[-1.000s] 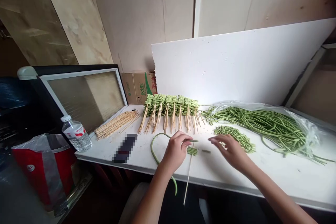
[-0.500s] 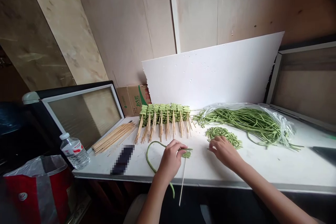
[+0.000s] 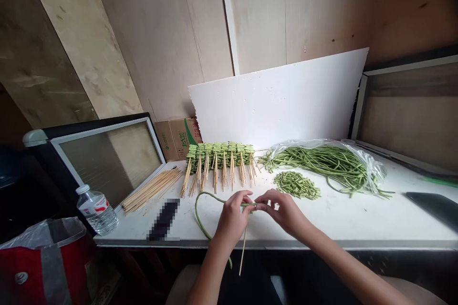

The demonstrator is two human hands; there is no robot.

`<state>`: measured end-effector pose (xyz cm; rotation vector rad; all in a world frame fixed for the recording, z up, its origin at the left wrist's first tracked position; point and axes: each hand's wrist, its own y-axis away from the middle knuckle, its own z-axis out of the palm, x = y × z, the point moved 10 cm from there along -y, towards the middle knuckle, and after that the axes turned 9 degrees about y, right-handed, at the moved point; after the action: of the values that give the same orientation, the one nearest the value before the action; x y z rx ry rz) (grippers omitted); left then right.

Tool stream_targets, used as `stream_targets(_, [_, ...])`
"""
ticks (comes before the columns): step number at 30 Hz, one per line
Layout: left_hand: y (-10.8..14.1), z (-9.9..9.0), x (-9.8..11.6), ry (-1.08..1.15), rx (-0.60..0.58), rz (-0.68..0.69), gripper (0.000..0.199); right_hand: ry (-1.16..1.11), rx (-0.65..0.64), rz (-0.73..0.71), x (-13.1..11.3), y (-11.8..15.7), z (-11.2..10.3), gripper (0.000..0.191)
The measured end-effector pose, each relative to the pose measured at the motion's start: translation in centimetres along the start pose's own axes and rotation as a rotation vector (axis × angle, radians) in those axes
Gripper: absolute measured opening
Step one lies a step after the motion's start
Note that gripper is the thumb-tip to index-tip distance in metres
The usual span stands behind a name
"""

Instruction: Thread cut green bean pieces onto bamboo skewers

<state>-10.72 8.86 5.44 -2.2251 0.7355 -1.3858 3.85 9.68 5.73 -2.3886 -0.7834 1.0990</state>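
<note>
My left hand (image 3: 234,212) is closed around one end of a long green bean (image 3: 199,214), whose length loops left over the table and hangs past the front edge. My right hand (image 3: 277,207) meets it fingertip to fingertip, pinching the same bean end. Below the fingers a thin wooden skewer (image 3: 244,250) points down toward me; its top and the bean pieces on it are mostly hidden by my hands. Right of my hands lies a heap of short cut bean pieces (image 3: 296,185).
Stacked bean skewers (image 3: 222,155) stand at the back, left of long beans (image 3: 322,164) in a clear bag. Loose skewers (image 3: 152,189), a water bottle (image 3: 96,209) and a pixelated dark object (image 3: 163,219) lie left. A dark flat object (image 3: 434,207) is at right.
My right hand has moved left from beside the heap of cut pieces to meet my left hand at the bean end. My left hand keeps its hold. The view has shifted slightly.
</note>
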Motion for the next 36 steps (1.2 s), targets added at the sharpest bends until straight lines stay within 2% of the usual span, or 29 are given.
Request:
stream_targets(3, [-0.1, 0.4, 1.0, -0.133, -0.066, 0.069, 0.023, 0.035, 0.019, -0.043, -0.7, 0.1, -0.2, 0.023])
stream_targets(7, [-0.1, 0.6, 1.7, -0.223, -0.055, 0.129, 0.026, 0.048, 0.019, -0.04, -1.4, 0.1, -0.6, 0.018])
stream_targets(12, [-0.1, 1.6, 1.4, -0.077, -0.059, 0.111, 0.034, 0.011, 0.002, 0.014, -1.0, 0.4, -0.7, 0.019])
stream_targets(17, [-0.1, 2.2, 0.8, 0.078, -0.075, 0.067, 0.034, -0.16, -0.061, 0.083, 0.6, 0.7, 0.0, 0.022])
stream_targets(19, [-0.2, 1.8, 0.5, 0.098, -0.079, 0.062, 0.032, -0.228, -0.067, 0.083, 1.6, 0.6, -0.6, 0.029])
stream_targets(22, [-0.6, -0.2, -0.1, 0.122, -0.031, 0.031, 0.029, -0.251, 0.001, 0.117, 4.6, 0.2, -3.5, 0.039])
stream_targets(24, [-0.8, -1.5, -0.5, 0.134, 0.015, 0.002, 0.024, -0.158, 0.093, 0.17, 7.3, 0.2, -6.0, 0.043])
stream_targets(26, [-0.9, -2.1, -0.5, 0.125, 0.028, -0.021, 0.022, -0.028, 0.126, 0.22, 9.7, 0.5, -7.0, 0.044])
stream_targets(30, [-0.7, -1.2, -0.1, 0.091, -0.001, -0.021, 0.034, 0.141, -0.002, 0.253, 12.0, 1.4, -4.3, 0.033])
stream_targets(33, [-0.5, -0.4, 0.3, 0.098, -0.027, 0.013, 0.039, 0.274, -0.017, 0.214, 11.5, 2.0, -2.5, 0.022])
stream_targets(36, [-0.4, -0.5, 0.3, 0.101, -0.022, 0.031, 0.036, 0.404, -0.015, 0.146, 10.3, 2.2, -2.0, 0.017])
